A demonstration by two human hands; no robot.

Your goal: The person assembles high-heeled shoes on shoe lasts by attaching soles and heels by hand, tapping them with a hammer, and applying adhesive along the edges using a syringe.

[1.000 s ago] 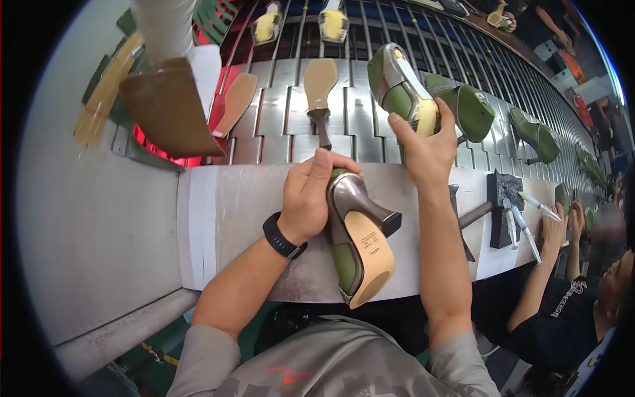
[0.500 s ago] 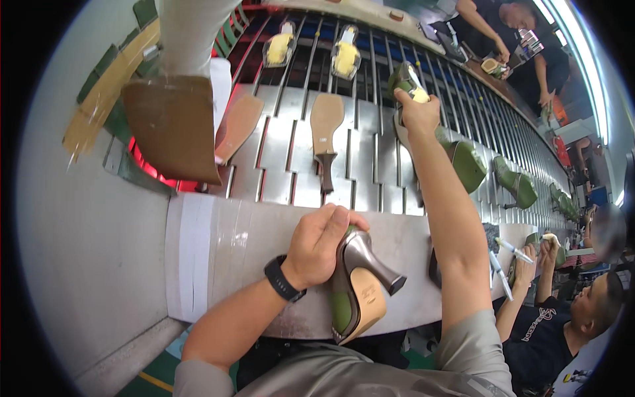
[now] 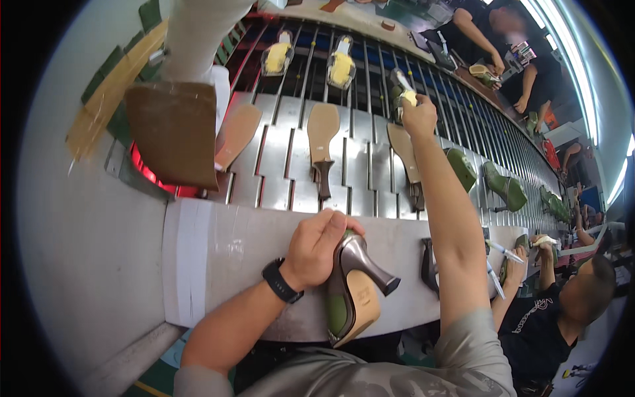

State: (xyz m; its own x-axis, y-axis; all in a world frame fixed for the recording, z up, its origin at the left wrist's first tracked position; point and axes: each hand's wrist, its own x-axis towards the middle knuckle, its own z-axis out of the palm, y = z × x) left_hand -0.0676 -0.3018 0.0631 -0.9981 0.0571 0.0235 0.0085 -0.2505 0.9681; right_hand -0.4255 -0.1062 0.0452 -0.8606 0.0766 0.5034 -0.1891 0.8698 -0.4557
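My left hand [image 3: 319, 250] is closed around the toe-up-to-heel back of a green high-heeled shoe [image 3: 338, 311]. The shoe's tan sole faces up and its brown metallic heel points right. On the far rods, my right hand [image 3: 419, 116] reaches out, its fingers closed at the near end of a shoe upper [image 3: 399, 85] with a yellow patch. Two similar uppers, one at the left [image 3: 277, 55] and one in the middle [image 3: 341, 63], lie in the same row. Nearer, on metal slats, rest a heeled tan sole [image 3: 323, 135], a pinkish sole [image 3: 239, 132] and another sole [image 3: 404, 152] beside my right forearm.
A grey ledge [image 3: 258, 231] runs between me and the conveyor slats [image 3: 357, 159]. A brown flap [image 3: 173, 135] hangs over the left end. Green shoes [image 3: 505, 187] lie farther right. A co-worker [image 3: 539, 317] sits at my right; others work across the conveyor.
The upper at my right hand has gone from raised and tilted to lying lower on the rods. My right hand has dipped slightly; the left hand keeps its shoe nearly still.
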